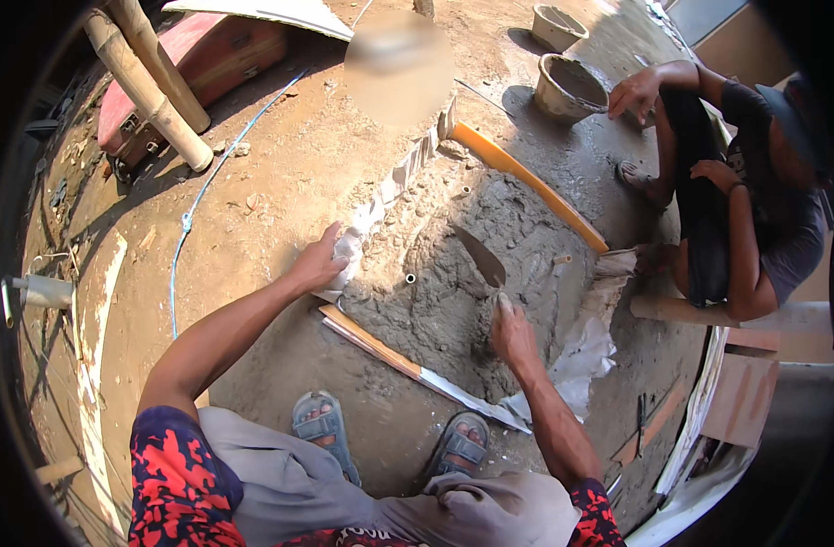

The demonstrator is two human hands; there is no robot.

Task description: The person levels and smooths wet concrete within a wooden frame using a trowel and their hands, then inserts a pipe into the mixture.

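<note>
My right hand (514, 335) is closed around the handle of a pointed trowel (481, 259), whose dark blade lies over wet grey concrete (526, 223). The concrete fills a low frame, with an orange-brown board (526, 185) along its far right side and another board (380, 345) along the near side. White crumpled sheeting (401, 182) lines the left edge. My left hand (322, 262) rests on that sheeting at the left corner, fingers bent over it; whether they grip it cannot be made out. A short pipe end (411, 278) pokes out of the concrete.
A person (754, 182) sits at the right, one hand near a bucket (570, 88); a second bucket (559, 28) stands behind. Bamboo poles (153, 87) rise at the upper left beside a red case (226, 55). A blue rope (187, 221) runs along the ground on the left.
</note>
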